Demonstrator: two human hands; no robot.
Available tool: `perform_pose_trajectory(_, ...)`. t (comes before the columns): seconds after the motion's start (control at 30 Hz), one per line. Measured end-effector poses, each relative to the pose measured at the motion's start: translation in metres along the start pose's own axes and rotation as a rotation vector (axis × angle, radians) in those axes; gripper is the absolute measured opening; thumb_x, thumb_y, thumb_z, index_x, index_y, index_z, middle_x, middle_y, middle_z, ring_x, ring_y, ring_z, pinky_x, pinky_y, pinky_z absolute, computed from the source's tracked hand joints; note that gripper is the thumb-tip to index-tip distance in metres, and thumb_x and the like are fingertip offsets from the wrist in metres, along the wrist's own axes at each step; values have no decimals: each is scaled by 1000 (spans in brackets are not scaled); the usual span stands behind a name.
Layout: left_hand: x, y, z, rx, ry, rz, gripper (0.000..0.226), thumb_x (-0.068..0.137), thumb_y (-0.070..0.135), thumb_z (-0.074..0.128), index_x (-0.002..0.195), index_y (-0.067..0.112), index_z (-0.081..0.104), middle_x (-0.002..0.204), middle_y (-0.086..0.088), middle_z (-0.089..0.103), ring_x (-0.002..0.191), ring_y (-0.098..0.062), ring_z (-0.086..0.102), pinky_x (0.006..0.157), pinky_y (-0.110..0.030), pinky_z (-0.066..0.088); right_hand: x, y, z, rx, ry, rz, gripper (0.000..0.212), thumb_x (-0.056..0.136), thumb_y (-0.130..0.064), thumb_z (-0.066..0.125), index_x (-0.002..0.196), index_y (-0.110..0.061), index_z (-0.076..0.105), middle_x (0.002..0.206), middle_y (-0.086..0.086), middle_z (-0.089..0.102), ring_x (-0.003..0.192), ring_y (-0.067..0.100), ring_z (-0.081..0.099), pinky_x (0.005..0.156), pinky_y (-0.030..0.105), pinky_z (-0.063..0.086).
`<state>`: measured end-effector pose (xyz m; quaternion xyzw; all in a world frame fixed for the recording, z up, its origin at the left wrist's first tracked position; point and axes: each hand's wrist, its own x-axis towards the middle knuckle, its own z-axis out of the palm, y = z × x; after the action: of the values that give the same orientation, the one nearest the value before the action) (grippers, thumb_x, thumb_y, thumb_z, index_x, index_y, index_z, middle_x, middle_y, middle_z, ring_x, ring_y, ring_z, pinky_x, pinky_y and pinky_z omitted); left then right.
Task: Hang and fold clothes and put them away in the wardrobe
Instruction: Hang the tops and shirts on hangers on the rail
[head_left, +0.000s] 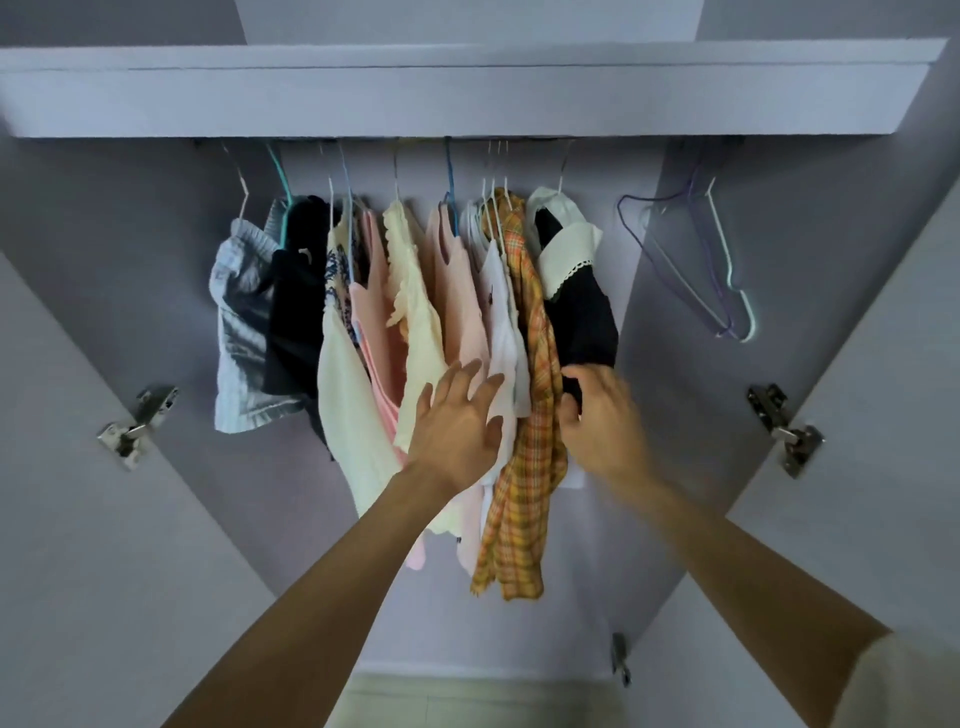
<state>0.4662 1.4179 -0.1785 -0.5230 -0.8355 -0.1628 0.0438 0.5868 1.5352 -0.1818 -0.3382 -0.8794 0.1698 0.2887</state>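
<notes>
Left hand (457, 415), fingers spread, presses pale tops (415, 312) aside; right hand (592, 415) pinches black dress (582, 317) hem, probably spacing garments along the wardrobe rail.

Dim, even light, wide-angle bending at edges, motion-blurred right hand (597, 415)

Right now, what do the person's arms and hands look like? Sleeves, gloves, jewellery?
Both forearms are bare up to the frame's lower edge. The left hand and right hand wear no gloves; no rings, watch or bracelets show, though the right hand is motion-blurred. A pale cream sleeve covers the right upper arm at the bottom right corner. No sleeve shows on the left arm.
</notes>
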Motion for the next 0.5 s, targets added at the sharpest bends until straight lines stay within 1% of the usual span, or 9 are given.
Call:
perform_pose_trajectory(0.03, -14, -4, -1, -26, 10, -37, 49, 97, 28, 41, 145, 23, 30, 154, -2, 21, 142, -21, 16, 115, -41, 17, -11, -5, 2, 50, -49, -19, 24, 91, -7, 48, 112, -3, 60, 112, 16, 61, 107, 34, 55, 88, 42, 46)
perform_pose_trajectory(0.07, -33, -9, -2, -39, 15, -84, 47, 96, 27, 42, 143, 23, 34, 151, 0, 27, 139, -20, 24, 114, -39, 20, -23, -14, 4, 101, -119, -38, 21, 92, -8, 47, 107, -4, 62, 105, 14, 64, 102, 31, 57, 85, 41, 48)
perform_pose_trajectory(0.13, -71, -20, -2, -37, 0, -185, 43, 97, 27, 42, 139, 23, 40, 148, 2, 34, 133, -20, 35, 109, -35, 24, -45, -32, 10, 207, -264, -58, 22, 94, -9, 45, 109, -6, 61, 103, 9, 67, 99, 26, 59, 85, 40, 49)
perform_pose_trajectory(0.23, -129, -36, 0, -42, -18, -342, 38, 96, 26, 42, 134, 22, 47, 142, 3, 42, 126, -20, 42, 104, -33, 27, -72, -55, 25, 274, -431, -136, 23, 94, -8, 43, 110, -7, 59, 101, 9, 68, 95, 26, 61, 85, 40, 49)
perform_pose_trajectory(0.3, -181, -46, -4, -54, 20, -501, 36, 96, 24, 42, 130, 20, 52, 137, 1, 49, 123, -21, 46, 101, -33, 31, -97, -74, 42, 312, -567, -201, 23, 94, -8, 43, 108, -10, 61, 99, 10, 70, 90, 26, 63, 84, 38, 48)
perform_pose_trajectory(0.37, -231, -48, -6, -54, 105, -645, 35, 94, 25, 40, 124, 17, 58, 131, -2, 55, 119, -25, 50, 97, -34, 36, -124, -87, 56, 346, -694, -255, 25, 92, -7, 43, 106, -12, 62, 99, 9, 70, 89, 27, 63, 85, 38, 48)
perform_pose_trajectory(0.43, -293, -40, -8, -66, 193, -819, 33, 93, 22, 44, 120, 14, 61, 125, -5, 60, 113, -29, 54, 95, -37, 41, -162, -102, 71, 378, -795, -335, 25, 92, -7, 44, 106, -12, 63, 97, 7, 70, 91, 28, 63, 85, 40, 48)
perform_pose_trajectory(0.47, -300, -39, -5, -82, 228, -842, 30, 93, 19, 47, 119, 13, 62, 123, -6, 61, 111, -29, 56, 95, -38, 42, -166, -100, 73, 374, -805, -338, 25, 92, -8, 44, 106, -13, 64, 95, 7, 70, 90, 29, 63, 84, 41, 49)
perform_pose_trajectory(0.5, -349, -25, -5, -77, 248, -985, 29, 93, 17, 49, 119, 13, 62, 122, -6, 62, 111, -29, 56, 95, -38, 42, -201, -113, 78, 398, -899, -419, 24, 92, -9, 45, 106, -14, 64, 93, 8, 70, 89, 29, 63, 82, 42, 49)
